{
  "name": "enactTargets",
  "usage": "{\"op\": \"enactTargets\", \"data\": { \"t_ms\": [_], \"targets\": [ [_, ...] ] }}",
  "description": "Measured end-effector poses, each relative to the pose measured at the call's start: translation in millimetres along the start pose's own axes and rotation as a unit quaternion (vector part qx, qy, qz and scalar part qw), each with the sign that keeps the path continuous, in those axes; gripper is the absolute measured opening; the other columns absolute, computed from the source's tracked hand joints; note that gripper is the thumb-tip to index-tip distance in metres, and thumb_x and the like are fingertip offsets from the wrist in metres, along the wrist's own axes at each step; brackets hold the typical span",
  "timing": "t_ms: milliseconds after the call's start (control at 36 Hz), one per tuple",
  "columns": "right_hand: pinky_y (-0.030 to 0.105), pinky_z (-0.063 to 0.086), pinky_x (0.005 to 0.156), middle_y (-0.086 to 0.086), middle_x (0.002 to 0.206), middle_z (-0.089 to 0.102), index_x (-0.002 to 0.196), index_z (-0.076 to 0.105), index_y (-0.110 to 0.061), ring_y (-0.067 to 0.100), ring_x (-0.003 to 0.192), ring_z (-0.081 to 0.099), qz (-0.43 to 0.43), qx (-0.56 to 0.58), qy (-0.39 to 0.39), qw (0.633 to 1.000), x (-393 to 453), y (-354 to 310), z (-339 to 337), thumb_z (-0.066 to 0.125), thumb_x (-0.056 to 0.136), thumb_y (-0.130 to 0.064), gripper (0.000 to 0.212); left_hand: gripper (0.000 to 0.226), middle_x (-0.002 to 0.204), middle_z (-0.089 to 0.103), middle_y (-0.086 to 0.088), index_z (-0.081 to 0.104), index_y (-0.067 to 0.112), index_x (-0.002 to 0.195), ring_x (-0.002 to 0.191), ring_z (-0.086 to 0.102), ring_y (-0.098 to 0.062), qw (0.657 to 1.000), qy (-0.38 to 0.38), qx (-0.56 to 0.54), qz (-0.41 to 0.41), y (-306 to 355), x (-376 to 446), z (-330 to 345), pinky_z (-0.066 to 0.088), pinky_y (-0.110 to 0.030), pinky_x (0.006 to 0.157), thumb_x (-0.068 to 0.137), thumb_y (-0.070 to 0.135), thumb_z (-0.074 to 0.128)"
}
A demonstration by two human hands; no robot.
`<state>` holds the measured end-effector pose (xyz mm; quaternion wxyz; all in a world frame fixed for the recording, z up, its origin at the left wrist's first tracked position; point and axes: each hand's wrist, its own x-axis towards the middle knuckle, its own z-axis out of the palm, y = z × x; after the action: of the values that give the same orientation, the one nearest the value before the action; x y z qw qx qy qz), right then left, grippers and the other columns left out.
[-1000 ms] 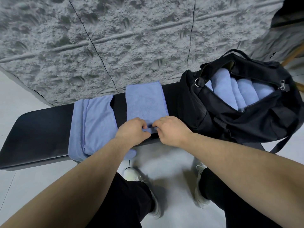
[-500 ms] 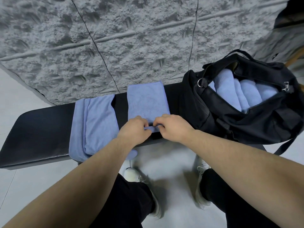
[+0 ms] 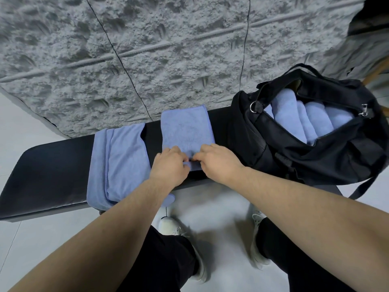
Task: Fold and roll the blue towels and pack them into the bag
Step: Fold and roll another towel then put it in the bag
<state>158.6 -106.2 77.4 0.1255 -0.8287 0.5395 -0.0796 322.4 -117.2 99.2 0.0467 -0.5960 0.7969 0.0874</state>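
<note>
On the black bench (image 3: 52, 165), I'm watching the left hand (image 3: 169, 165) and right hand (image 3: 219, 163), fingers curled, pinching the folded blue towel (image 3: 186, 129), whose roll has seemingly crept forward since a second ago; the bag (image 3: 328, 165) is waiting beside.

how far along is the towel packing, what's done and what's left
Done: several rolled towels already sit inside the open black bag. In hand: the left hand and right hand pinch the near edge of the folded towel on the bench, starting its roll. Left: finishing and packing that roll, then the pile of towels beside it.
</note>
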Motion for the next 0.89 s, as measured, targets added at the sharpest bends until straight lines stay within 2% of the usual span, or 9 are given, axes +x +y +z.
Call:
{"op": "enactTargets", "data": {
  "t_ms": [83, 222, 333, 444, 583, 722, 833, 889],
  "targets": [
    [0.033, 0.034, 0.068, 0.001, 0.104, 0.055, 0.125, 0.057, -0.027, 0.023, 0.093, 0.050, 0.003, 0.006, 0.005, 1.000, -1.0, 0.3, -3.4, 0.047, 0.097, -0.013, 0.033, 0.026, 0.113, 0.056, 0.000, 0.065, 0.024, 0.114, 0.107, 0.050, -0.023, 1.000, 0.015, -0.015, 0.006, -1.4, -0.9, -1.0, 0.034, -0.032, 0.086, 0.097, 0.022, 0.046],
    [0.035, 0.043, 0.072, 0.002, 0.107, 0.061, 0.118, 0.066, -0.025, 0.027, 0.097, 0.056, -0.005, -0.022, 0.021, 1.000, -2.5, 1.2, -4.8, 0.046, 0.097, -0.016, 0.030, 0.016, 0.100, 0.061, 0.000, 0.065, 0.020, 0.103, 0.093, 0.057, -0.023, 0.997, 0.040, -0.062, -0.005, -1.9, -1.9, -1.2, 0.048, -0.038, 0.079, 0.093, 0.013, 0.053],
    [0.032, 0.031, 0.065, 0.004, 0.092, 0.066, 0.099, 0.075, -0.019, 0.031, 0.081, 0.061, -0.022, -0.051, 0.046, 0.997, -5.7, -0.1, -2.8, 0.059, 0.082, -0.016, 0.024, 0.022, 0.107, 0.064, 0.002, 0.069, 0.023, 0.106, 0.099, 0.058, -0.021, 0.998, 0.034, -0.046, -0.020, -0.2, -1.9, -5.0, 0.051, -0.037, 0.080, 0.095, 0.016, 0.052],
    [0.032, 0.029, 0.063, 0.001, 0.090, 0.064, 0.096, 0.071, -0.018, 0.027, 0.079, 0.059, -0.029, -0.082, 0.024, 0.996, -8.7, -2.9, -0.5, 0.067, 0.073, -0.024, 0.025, 0.021, 0.109, 0.066, 0.002, 0.069, 0.024, 0.109, 0.099, 0.060, -0.021, 0.999, 0.021, -0.022, -0.020, 1.7, -1.6, -8.5, 0.050, -0.034, 0.081, 0.094, 0.022, 0.054],
    [0.030, 0.026, 0.060, -0.001, 0.078, 0.063, 0.084, 0.072, -0.019, 0.025, 0.070, 0.059, -0.010, -0.078, 0.056, 0.995, -6.9, -2.5, 4.3, 0.074, 0.061, -0.014, 0.023, 0.024, 0.111, 0.065, 0.003, 0.068, 0.023, 0.112, 0.098, 0.060, -0.020, 0.999, 0.014, -0.030, -0.018, 3.1, -5.3, -8.6, 0.052, -0.034, 0.082, 0.090, 0.026, 0.058],
    [0.033, 0.025, 0.069, 0.002, 0.095, 0.065, 0.100, 0.070, -0.015, 0.028, 0.090, 0.058, 0.004, -0.062, 0.075, 0.995, -5.3, -2.1, 4.8, 0.057, 0.080, -0.012, 0.023, 0.035, 0.119, 0.060, 0.003, 0.061, 0.022, 0.122, 0.102, 0.057, -0.020, 0.999, -0.015, -0.026, -0.013, 1.2, -7.4, -8.5, 0.051, -0.034, 0.080, 0.087, 0.018, 0.060],
    [0.033, 0.025, 0.069, 0.003, 0.093, 0.067, 0.099, 0.070, -0.014, 0.029, 0.088, 0.061, 0.000, -0.071, 0.073, 0.995, -5.9, -2.2, 6.6, 0.057, 0.080, -0.010, 0.023, 0.033, 0.119, 0.060, 0.002, 0.060, 0.022, 0.121, 0.103, 0.057, -0.021, 0.999, -0.013, -0.018, -0.024, 3.9, -5.7, -9.5, 0.052, -0.036, 0.078, 0.089, 0.018, 0.058],
    [0.033, 0.025, 0.071, 0.003, 0.098, 0.066, 0.106, 0.068, -0.015, 0.028, 0.091, 0.060, -0.005, -0.078, 0.068, 0.995, -6.4, -1.1, 6.5, 0.054, 0.084, -0.012, 0.027, 0.031, 0.117, 0.061, 0.002, 0.060, 0.022, 0.120, 0.101, 0.057, -0.021, 0.999, -0.010, -0.018, -0.031, 5.1, -4.9, -9.8, 0.052, -0.035, 0.078, 0.089, 0.020, 0.058]
  ]
}}
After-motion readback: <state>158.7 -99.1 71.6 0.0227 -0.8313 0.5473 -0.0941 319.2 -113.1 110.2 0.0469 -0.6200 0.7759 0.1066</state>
